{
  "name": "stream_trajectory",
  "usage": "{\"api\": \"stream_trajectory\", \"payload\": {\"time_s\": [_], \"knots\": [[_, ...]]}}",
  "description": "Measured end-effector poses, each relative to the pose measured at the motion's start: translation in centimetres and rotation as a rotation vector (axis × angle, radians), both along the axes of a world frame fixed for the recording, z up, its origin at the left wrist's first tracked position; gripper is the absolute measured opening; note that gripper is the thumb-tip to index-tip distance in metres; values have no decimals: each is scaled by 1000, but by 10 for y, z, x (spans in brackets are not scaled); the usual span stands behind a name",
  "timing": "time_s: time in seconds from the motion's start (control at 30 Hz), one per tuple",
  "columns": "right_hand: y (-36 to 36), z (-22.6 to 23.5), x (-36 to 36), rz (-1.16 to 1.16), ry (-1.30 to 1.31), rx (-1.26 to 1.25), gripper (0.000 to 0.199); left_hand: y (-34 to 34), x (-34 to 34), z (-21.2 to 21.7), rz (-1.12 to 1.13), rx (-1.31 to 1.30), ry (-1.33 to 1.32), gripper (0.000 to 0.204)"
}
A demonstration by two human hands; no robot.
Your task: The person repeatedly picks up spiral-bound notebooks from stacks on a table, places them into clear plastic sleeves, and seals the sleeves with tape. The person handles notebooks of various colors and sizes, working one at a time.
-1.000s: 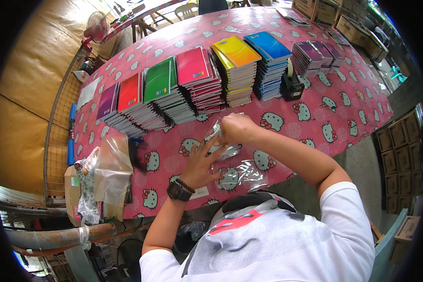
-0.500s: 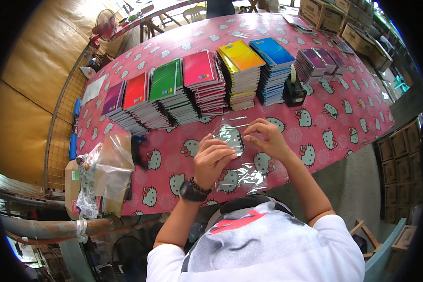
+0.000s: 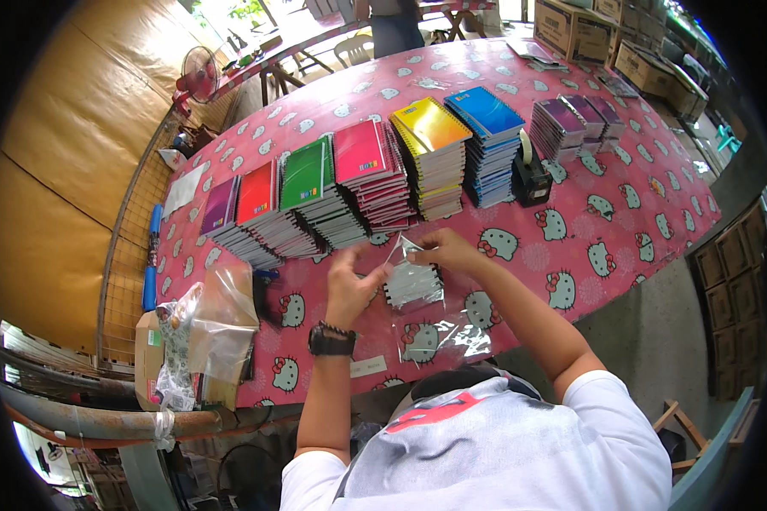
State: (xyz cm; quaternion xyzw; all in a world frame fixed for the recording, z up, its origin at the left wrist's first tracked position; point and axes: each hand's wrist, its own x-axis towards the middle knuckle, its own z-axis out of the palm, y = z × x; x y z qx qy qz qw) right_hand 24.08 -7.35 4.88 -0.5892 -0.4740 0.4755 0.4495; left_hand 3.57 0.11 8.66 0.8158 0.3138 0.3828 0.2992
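Note:
A small spiral notebook [image 3: 416, 289] with a pale face and dark coil lies on the pink table under shiny clear plastic film [image 3: 452, 334], which spreads toward me. Beyond the notebook's far edge, the film rises into a folded peak. My right hand [image 3: 448, 252] pinches that peak between thumb and fingers. My left hand [image 3: 354, 285], with a black watch at its wrist, has its thumb against the film's left side; its other fingers curl partly behind. A narrow pale strip [image 3: 368, 366] lies near my left forearm.
Notebook stacks in purple, red, green, pink [image 3: 360, 152], yellow and blue [image 3: 484, 112] stand across the table. A black tape dispenser [image 3: 533, 179] sits beside the blue stack, with wrapped purple bundles [image 3: 559, 123] beyond. Plastic sheets [image 3: 223, 315] lie at left. A person [image 3: 396, 30] stands far back.
My left hand has moved left off the notebook's face, and my right hand has come in to the film's far edge. The film there is now lifted and folded. The pale strip has come into sight.

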Motion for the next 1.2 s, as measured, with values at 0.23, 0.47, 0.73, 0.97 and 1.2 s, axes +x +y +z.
{"api": "stream_trajectory", "payload": {"time_s": [0.23, 0.47, 0.73, 0.97, 1.2], "knots": [[-10, 2, 0, -46, 283, 83, 44, 2, 21, -16, -353, -393, 18, 22], [-17, -7, -8, 13, 34, 191, 33, 0, 5, -33, -320, -613, -180, 53], [-32, 20, -9, 217, -523, 615, 45, 5, -15, -48, -462, -476, -129, 54], [-59, -3, -35, -42, -805, 726, 31, -40, -12, -46, -233, 165, 51, 38], [-52, 7, -37, -39, -704, 660, 23, -52, -4, -62, -54, 83, -137, 21]]}}
